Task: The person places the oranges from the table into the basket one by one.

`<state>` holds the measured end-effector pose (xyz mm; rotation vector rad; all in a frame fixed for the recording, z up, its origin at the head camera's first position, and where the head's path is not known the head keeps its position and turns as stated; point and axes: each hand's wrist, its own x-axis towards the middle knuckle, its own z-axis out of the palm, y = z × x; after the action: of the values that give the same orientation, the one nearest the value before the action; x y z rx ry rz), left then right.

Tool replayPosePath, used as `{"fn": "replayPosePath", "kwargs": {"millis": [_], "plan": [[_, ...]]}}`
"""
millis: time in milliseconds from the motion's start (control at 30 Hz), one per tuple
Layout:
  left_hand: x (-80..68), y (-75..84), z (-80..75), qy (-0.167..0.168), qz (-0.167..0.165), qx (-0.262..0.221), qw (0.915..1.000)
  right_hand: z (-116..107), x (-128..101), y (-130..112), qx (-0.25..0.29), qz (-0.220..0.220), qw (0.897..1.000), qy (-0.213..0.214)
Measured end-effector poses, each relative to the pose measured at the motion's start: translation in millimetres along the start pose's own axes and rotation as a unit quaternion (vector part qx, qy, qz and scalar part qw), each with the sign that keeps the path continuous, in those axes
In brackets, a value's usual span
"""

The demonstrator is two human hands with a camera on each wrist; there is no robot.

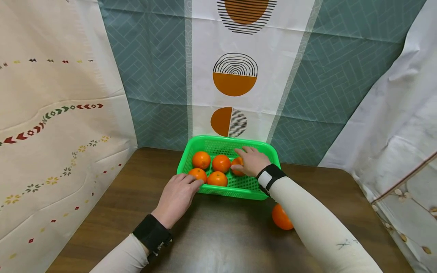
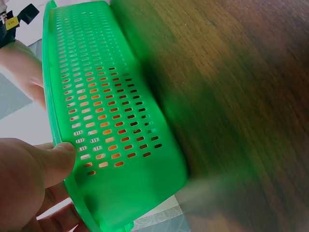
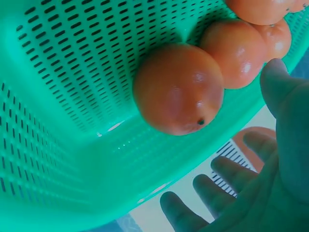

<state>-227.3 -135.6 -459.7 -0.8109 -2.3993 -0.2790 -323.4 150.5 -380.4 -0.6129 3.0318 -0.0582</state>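
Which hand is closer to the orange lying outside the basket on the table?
Right. The right hand is over the green basket, its forearm passing just above the loose orange. The left hand grips the basket's near left rim, farther away.

Green slotted basket (image 1: 264, 148), orange fruit (image 1: 221, 163), brown woodgrain table (image 1: 222, 235)
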Motion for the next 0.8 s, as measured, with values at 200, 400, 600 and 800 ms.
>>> {"fn": "replayPosePath", "kwargs": {"millis": [200, 400, 600, 800], "plan": [[0.7, 0.4, -1.8, -0.018, -0.013, -0.003, 0.9998, -0.9, -5.6, -0.6, -0.015, -0.021, 1.000, 0.016], [0.9, 0.5, -1.6, -0.016, -0.012, -0.004, 0.9998, -4.1, -15.0, -1.7, -0.020, -0.038, 0.999, 0.031], [0.9, 0.3, -0.5, -0.018, -0.012, -0.001, 0.9998, -4.7, -24.7, -3.3, -0.016, -0.049, 0.998, 0.044], [0.6, 0.3, -0.4, -0.012, -0.009, -0.003, 0.9999, -6.1, -37.0, -8.3, -0.016, -0.069, 0.995, 0.065]]}}
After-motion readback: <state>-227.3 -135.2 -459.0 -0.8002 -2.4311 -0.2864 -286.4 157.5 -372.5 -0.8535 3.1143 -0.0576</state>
